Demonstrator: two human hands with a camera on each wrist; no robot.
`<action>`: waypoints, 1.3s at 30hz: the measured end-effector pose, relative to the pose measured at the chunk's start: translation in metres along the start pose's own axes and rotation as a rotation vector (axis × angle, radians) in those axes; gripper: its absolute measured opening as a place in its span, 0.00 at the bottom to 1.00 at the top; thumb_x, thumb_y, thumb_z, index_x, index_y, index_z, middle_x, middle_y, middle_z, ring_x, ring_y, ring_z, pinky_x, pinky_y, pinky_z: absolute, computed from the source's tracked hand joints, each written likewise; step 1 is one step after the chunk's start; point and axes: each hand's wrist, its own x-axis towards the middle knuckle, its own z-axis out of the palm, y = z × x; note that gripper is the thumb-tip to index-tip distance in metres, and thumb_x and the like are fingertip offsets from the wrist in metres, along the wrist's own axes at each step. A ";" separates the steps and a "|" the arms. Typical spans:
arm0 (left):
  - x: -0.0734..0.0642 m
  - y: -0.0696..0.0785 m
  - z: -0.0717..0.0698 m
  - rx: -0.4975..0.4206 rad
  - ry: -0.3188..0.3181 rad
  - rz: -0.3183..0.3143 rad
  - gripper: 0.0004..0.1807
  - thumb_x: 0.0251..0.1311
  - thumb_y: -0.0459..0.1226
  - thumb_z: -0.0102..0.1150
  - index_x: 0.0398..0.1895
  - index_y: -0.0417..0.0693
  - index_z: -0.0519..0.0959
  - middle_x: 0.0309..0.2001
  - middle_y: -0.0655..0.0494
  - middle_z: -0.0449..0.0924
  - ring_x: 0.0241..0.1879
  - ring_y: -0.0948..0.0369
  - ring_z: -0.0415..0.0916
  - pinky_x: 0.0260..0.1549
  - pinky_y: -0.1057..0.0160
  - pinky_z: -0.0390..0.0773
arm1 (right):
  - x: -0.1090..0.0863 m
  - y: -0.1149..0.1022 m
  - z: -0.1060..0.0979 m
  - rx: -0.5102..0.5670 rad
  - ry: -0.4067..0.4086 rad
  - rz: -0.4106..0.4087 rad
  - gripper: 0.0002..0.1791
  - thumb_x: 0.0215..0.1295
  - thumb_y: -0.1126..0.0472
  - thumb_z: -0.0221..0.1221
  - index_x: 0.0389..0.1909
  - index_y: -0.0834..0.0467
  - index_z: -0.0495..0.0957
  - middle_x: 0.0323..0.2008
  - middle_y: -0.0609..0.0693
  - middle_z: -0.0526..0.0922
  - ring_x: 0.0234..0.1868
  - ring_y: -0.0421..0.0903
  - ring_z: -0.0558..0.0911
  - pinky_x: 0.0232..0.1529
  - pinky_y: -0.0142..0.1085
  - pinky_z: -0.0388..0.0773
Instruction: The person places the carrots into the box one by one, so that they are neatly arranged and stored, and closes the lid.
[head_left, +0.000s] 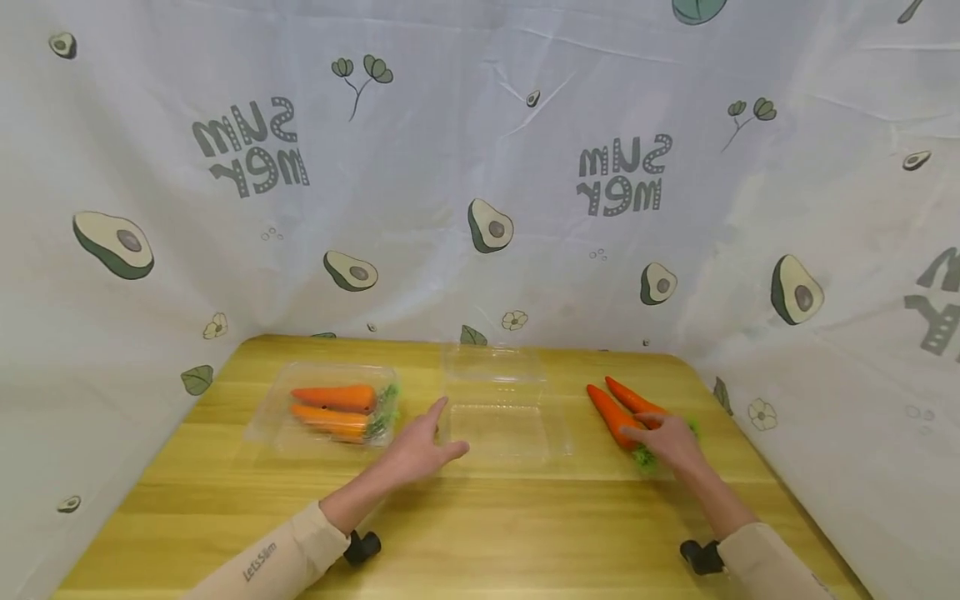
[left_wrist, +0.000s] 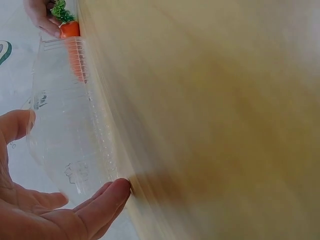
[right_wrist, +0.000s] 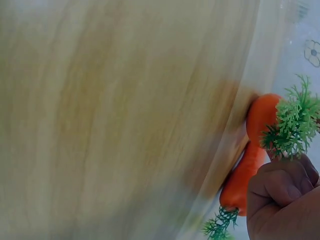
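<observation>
Two orange carrots lie side by side at the right of the table, the near carrot [head_left: 611, 414] and the far carrot [head_left: 632, 395], with green leafy tops. My right hand [head_left: 672, 443] pinches the near carrot close to its leafy end; in the right wrist view its fingers are curled beside the orange carrot [right_wrist: 262, 120]. A clear plastic clamshell box [head_left: 498, 433] stands with its lid up in the middle. At its left edge my left hand [head_left: 417, 450] is held with thumb and fingers spread, nothing between them. Whether it touches the box is unclear.
On the left stands another clear plastic box [head_left: 273, 417] with two carrots [head_left: 333, 397] inside. The wooden table [head_left: 480, 533] ends at a white curtain [head_left: 420, 167] printed with avocados, which hangs behind it and along both sides.
</observation>
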 end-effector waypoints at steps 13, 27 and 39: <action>-0.001 0.004 0.001 0.041 0.014 0.009 0.50 0.64 0.54 0.64 0.81 0.44 0.51 0.70 0.34 0.67 0.67 0.39 0.68 0.61 0.37 0.71 | 0.003 0.007 -0.003 0.061 -0.023 0.066 0.43 0.66 0.48 0.65 0.68 0.78 0.63 0.68 0.80 0.61 0.19 0.42 0.60 0.21 0.33 0.61; 0.001 -0.002 0.001 0.058 0.013 0.017 0.49 0.65 0.54 0.63 0.81 0.45 0.50 0.70 0.35 0.67 0.67 0.39 0.68 0.61 0.38 0.71 | 0.004 0.012 -0.001 0.065 -0.038 0.096 0.45 0.65 0.46 0.65 0.67 0.79 0.65 0.62 0.81 0.68 0.17 0.38 0.60 0.21 0.32 0.61; 0.000 0.000 0.000 0.058 0.015 0.007 0.49 0.64 0.54 0.63 0.81 0.46 0.51 0.71 0.35 0.66 0.68 0.38 0.67 0.62 0.37 0.69 | 0.006 0.013 0.001 0.059 -0.013 0.093 0.39 0.63 0.46 0.68 0.60 0.75 0.73 0.16 0.43 0.65 0.14 0.38 0.58 0.18 0.31 0.60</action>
